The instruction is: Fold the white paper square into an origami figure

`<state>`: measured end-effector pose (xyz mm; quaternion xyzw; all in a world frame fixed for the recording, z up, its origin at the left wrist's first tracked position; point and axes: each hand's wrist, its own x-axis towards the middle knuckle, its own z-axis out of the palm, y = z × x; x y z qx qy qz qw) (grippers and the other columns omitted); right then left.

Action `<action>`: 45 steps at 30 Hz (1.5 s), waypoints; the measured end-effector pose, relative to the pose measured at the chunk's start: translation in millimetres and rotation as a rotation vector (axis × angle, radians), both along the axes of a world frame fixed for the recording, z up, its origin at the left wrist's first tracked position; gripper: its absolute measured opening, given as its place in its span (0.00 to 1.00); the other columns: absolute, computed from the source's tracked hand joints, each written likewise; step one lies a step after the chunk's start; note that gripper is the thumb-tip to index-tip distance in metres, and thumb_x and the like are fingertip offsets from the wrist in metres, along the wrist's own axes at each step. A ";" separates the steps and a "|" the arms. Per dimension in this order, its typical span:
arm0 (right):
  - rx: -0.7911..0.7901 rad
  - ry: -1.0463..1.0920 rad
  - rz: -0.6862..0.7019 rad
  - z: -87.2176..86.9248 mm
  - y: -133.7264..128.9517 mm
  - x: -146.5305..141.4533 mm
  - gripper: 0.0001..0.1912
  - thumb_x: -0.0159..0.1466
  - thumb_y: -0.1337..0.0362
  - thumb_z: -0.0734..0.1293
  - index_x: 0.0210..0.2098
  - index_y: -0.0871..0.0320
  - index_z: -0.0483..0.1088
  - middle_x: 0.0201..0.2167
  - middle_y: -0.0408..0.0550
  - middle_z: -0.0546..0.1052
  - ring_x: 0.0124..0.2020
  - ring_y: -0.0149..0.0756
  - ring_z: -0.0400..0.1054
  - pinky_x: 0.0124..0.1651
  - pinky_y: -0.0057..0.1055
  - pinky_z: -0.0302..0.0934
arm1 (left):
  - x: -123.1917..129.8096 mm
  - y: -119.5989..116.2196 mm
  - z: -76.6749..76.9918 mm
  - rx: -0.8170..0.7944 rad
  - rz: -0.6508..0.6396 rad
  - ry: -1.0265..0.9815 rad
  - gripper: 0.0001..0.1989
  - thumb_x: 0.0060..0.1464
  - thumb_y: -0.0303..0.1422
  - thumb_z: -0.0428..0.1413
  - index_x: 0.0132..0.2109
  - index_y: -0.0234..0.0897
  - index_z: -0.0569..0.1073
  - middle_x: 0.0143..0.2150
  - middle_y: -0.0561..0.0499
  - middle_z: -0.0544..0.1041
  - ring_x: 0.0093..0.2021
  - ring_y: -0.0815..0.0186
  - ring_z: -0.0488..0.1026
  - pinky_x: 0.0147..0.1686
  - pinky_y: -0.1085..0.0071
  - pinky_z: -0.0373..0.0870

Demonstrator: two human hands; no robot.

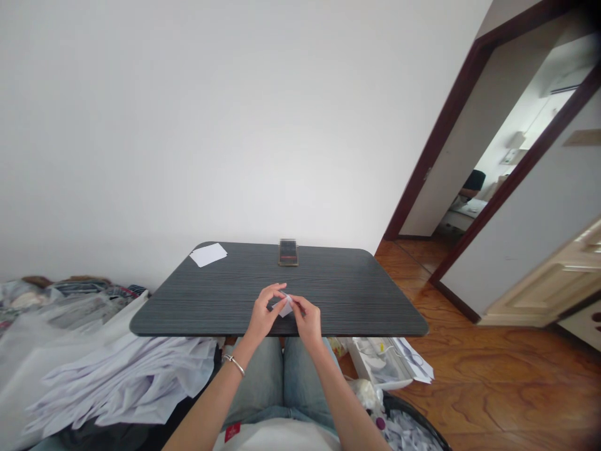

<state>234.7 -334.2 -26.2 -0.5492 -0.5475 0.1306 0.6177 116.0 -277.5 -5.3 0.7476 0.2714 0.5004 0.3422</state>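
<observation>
A small piece of folded white paper (pixel 284 307) is held between both hands, just above the near part of the dark table (pixel 347 288). My left hand (pixel 265 308) pinches its left side with thumb and fingers, and a silver bracelet (pixel 234 364) circles that wrist. On the other side, my right hand (pixel 306 316) grips the paper's upper right with thumb and forefinger. How the folds run is too small to make out. At the table's far left corner lie white paper sheets (pixel 208 254), apart from both hands.
A phone-like dark device (pixel 288 252) stands at the table's back edge, near the white wall (pixel 282 125). Heaped white cloth (pixel 126 382) lies low on the left. A white box (pixel 380 363) and a black-rimmed bin of paper scraps (pixel 410 432) sit at lower right. A doorway opens on the right.
</observation>
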 end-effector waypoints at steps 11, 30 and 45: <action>-0.087 0.226 0.082 -7.9 7.7 -0.3 0.08 0.55 0.61 0.66 0.31 0.57 0.66 0.28 0.46 0.75 0.29 0.36 0.71 0.28 0.27 0.64 | -1.0 10.7 -13.1 -0.300 0.047 -0.186 0.10 0.47 0.37 0.56 0.30 0.34 0.70 0.26 0.53 0.72 0.27 0.68 0.69 0.27 0.73 0.65; -0.116 0.178 -0.003 -6.7 7.7 0.3 0.09 0.56 0.60 0.63 0.25 0.58 0.68 0.18 0.41 0.68 0.19 0.29 0.61 0.21 0.23 0.58 | 3.5 12.1 -5.9 -0.553 -0.143 -0.160 0.12 0.43 0.39 0.58 0.28 0.32 0.73 0.22 0.53 0.72 0.22 0.70 0.67 0.21 0.76 0.61; -0.156 0.198 -0.023 -5.0 9.7 6.7 0.14 0.54 0.54 0.64 0.23 0.59 0.70 0.16 0.42 0.71 0.18 0.32 0.63 0.19 0.25 0.55 | 3.6 13.4 -10.0 -0.589 -0.162 -0.181 0.13 0.40 0.35 0.61 0.34 0.32 0.74 0.27 0.49 0.78 0.26 0.66 0.73 0.26 0.73 0.66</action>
